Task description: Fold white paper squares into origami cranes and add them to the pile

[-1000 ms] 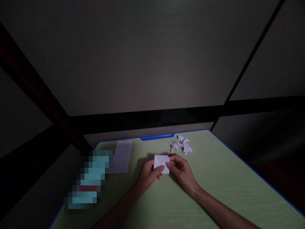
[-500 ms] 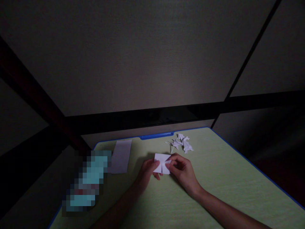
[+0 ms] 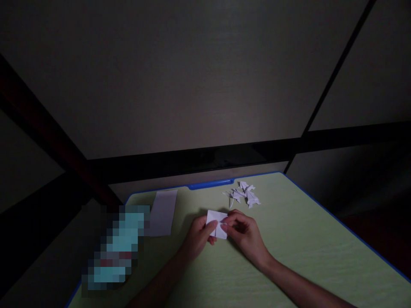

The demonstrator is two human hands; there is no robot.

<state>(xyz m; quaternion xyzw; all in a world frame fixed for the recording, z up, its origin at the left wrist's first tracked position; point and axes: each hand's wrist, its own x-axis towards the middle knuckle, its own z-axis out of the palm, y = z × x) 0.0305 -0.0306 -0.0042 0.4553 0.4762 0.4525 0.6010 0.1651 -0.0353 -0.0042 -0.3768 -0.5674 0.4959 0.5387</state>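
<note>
A small square of folded white paper [image 3: 212, 216] is held between both hands above the table, with crease lines and flaps meeting near its middle. My left hand [image 3: 198, 233] grips its left side, thumb on top and fingers underneath. With thumb and index finger, my right hand [image 3: 245, 233] pinches the paper's right part near the centre. The right fingertips partly cover the folds there. Just beyond the right hand lie several folded white paper figures [image 3: 252, 199], close together, with thin paper strips [image 3: 230, 201] beside them.
The light green table [image 3: 302, 239] has a blue edge and a blue pen groove [image 3: 212, 185] at the back. White paper sheets [image 3: 163, 212] lie at the left. Nearer the left edge is a pixelated turquoise object [image 3: 123, 244]. A panelled wall [image 3: 192, 85] rises behind.
The folded paper has tilted slightly clockwise and shifted a little left and lower in view. My left thumb has slid further onto the paper; the right fingers still pinch near its centre.
</note>
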